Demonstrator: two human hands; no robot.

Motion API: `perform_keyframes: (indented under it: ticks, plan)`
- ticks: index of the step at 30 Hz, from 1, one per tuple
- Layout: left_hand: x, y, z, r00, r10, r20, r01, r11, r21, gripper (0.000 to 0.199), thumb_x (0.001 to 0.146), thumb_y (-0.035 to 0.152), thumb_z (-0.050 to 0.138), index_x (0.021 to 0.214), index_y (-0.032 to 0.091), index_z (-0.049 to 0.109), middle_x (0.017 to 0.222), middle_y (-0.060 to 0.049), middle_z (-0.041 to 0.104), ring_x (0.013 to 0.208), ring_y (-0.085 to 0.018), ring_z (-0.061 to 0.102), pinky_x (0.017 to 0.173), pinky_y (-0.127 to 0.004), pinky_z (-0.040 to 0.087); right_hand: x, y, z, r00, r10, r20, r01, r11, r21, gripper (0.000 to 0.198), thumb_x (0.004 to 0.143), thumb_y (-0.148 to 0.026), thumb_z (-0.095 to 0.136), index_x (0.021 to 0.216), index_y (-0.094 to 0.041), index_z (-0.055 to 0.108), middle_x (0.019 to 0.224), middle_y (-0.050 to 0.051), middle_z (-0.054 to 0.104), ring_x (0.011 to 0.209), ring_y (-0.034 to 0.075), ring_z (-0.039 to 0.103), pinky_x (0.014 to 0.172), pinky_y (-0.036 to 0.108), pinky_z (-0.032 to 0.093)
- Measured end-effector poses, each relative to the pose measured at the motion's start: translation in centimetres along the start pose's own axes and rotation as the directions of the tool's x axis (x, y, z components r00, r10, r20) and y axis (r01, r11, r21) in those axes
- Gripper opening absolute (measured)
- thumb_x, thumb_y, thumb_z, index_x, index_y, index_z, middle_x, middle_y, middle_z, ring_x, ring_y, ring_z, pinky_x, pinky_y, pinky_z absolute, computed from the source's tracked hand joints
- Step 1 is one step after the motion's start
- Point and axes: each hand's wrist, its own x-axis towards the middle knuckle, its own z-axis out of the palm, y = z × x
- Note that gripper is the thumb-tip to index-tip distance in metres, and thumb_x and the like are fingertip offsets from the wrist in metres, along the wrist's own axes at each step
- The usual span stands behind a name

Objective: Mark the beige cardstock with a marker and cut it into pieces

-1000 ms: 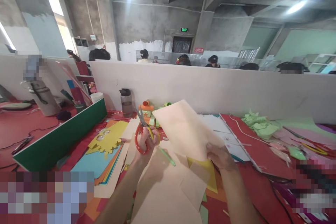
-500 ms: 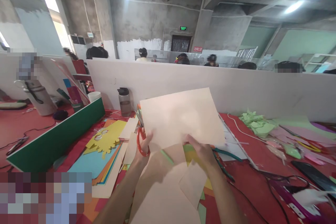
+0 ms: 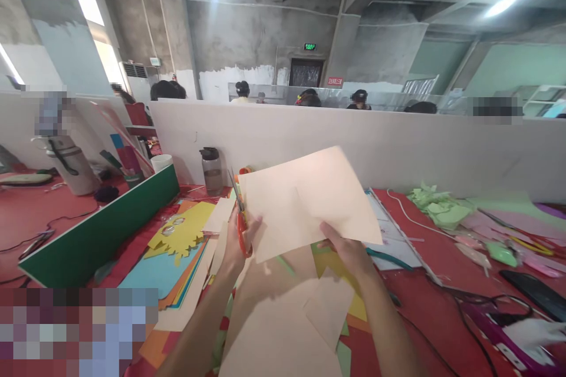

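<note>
A cream sheet of paper [image 3: 305,200] is held up between my two hands, its right side curving back. My left hand [image 3: 241,235] is closed on its left edge, with the thumb in front, and also carries orange-handled scissors [image 3: 242,224] whose blades point up. My right hand [image 3: 345,247] pinches the sheet's lower edge, thumb on the near face. Below lie a larger cream sheet [image 3: 274,330] and a smaller cream piece [image 3: 329,306]. A thin green strip [image 3: 286,265] is partly hidden under the raised sheet.
Yellow cut-outs [image 3: 186,230] lie on coloured paper at left, beside a green divider [image 3: 101,224]. A water bottle [image 3: 212,171] stands by the white partition [image 3: 265,129]. At right are crumpled green paper [image 3: 437,206], a phone [image 3: 535,294], cables and a purple power strip [image 3: 499,336].
The raised sheet has tilted and bent, its right side now curling. The scissors have turned more upright in my left hand. Both hands keep their hold.
</note>
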Motion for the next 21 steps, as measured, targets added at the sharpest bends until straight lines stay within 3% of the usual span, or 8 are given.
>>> perform_keyframes:
  ticks: [3, 6, 8, 10, 14, 17, 21]
  plan:
    - [0.1, -0.6, 0.0, 0.999, 0.001, 0.04, 0.0, 1.0, -0.031, 0.029, 0.082, 0.043, 0.075, 0.077, 0.018, 0.059, 0.053, 0.005, 0.05, 0.043, -0.006, 0.04, 0.046, -0.02, 0.033, 0.9, 0.4, 0.2, 0.99, 0.097, -0.103, -0.082, 0.986, 0.142, 0.034, 0.071, -0.053, 0.078, 0.071, -0.02, 0.072, 0.066, 0.006, 0.074, 0.081, 0.026, 0.072, 0.068, 0.031, 0.059]
    - [0.0, -1.9, -0.1, 0.985, -0.048, 0.165, 0.062, 0.995, -0.08, 0.037, 0.085, 0.053, 0.068, 0.084, 0.017, 0.06, 0.065, 0.001, 0.059, 0.044, -0.006, 0.042, 0.046, -0.021, 0.031, 1.6, 0.3, 0.9, 0.968, 0.05, -0.247, 0.082, 0.864, 0.496, 0.038, 0.061, -0.045, 0.087, 0.084, -0.02, 0.069, 0.082, 0.003, 0.075, 0.08, 0.02, 0.072, 0.066, 0.027, 0.062]
    - [-0.5, -3.0, 0.0, 0.962, -0.115, 0.247, 0.137, 0.988, -0.075, 0.046, 0.084, 0.063, 0.064, 0.088, 0.017, 0.06, 0.077, -0.003, 0.065, 0.045, -0.007, 0.043, 0.046, -0.022, 0.03, 1.6, -0.1, 1.6, 0.949, 0.023, -0.315, 0.188, 0.76, 0.623, 0.049, 0.055, -0.039, 0.092, 0.093, -0.022, 0.067, 0.098, 0.002, 0.074, 0.082, 0.017, 0.072, 0.068, 0.024, 0.064]
    - [-1.4, -4.2, 0.4, 0.907, -0.203, 0.37, 0.236, 0.971, -0.047, 0.052, 0.084, 0.068, 0.059, 0.093, 0.017, 0.061, 0.083, -0.007, 0.067, 0.048, -0.008, 0.045, 0.047, -0.023, 0.032, 1.4, -0.3, 2.3, 0.94, 0.014, -0.34, 0.228, 0.717, 0.659, 0.054, 0.055, -0.037, 0.092, 0.101, -0.022, 0.066, 0.111, 0.003, 0.072, 0.086, 0.016, 0.072, 0.069, 0.023, 0.065]
    - [-3.5, -6.0, 1.5, 0.79, -0.268, 0.551, 0.324, 0.946, -0.004, 0.058, 0.084, 0.073, 0.052, 0.097, 0.017, 0.061, 0.085, -0.009, 0.067, 0.051, -0.009, 0.047, 0.05, -0.023, 0.035, 0.8, -0.3, 3.8, 0.927, -0.043, -0.372, 0.282, 0.733, 0.619, 0.061, 0.062, -0.04, 0.088, 0.114, -0.019, 0.063, 0.124, 0.008, 0.068, 0.101, 0.023, 0.071, 0.074, 0.029, 0.066]
    - [-4.4, -6.6, 2.0, 0.753, -0.305, 0.583, 0.334, 0.941, 0.061, 0.061, 0.084, 0.076, 0.048, 0.097, 0.018, 0.059, 0.086, -0.009, 0.067, 0.048, -0.008, 0.047, 0.048, -0.024, 0.034, 0.3, -0.2, 4.8, 0.916, -0.077, -0.394, 0.316, 0.743, 0.59, 0.072, 0.066, -0.042, 0.085, 0.127, -0.018, 0.057, 0.131, 0.01, 0.064, 0.109, 0.026, 0.069, 0.076, 0.031, 0.066]
    - [-4.6, -6.2, 2.1, 0.724, -0.333, 0.604, 0.324, 0.937, 0.127, 0.061, 0.084, 0.077, 0.048, 0.095, 0.018, 0.058, 0.086, -0.008, 0.065, 0.049, -0.009, 0.048, 0.048, -0.024, 0.034, 0.1, -0.2, 5.2, 0.926, 0.029, -0.377, 0.231, 0.747, 0.624, 0.071, 0.071, -0.043, 0.081, 0.132, -0.019, 0.056, 0.139, 0.01, 0.06, 0.093, 0.022, 0.075, 0.08, 0.029, 0.064]
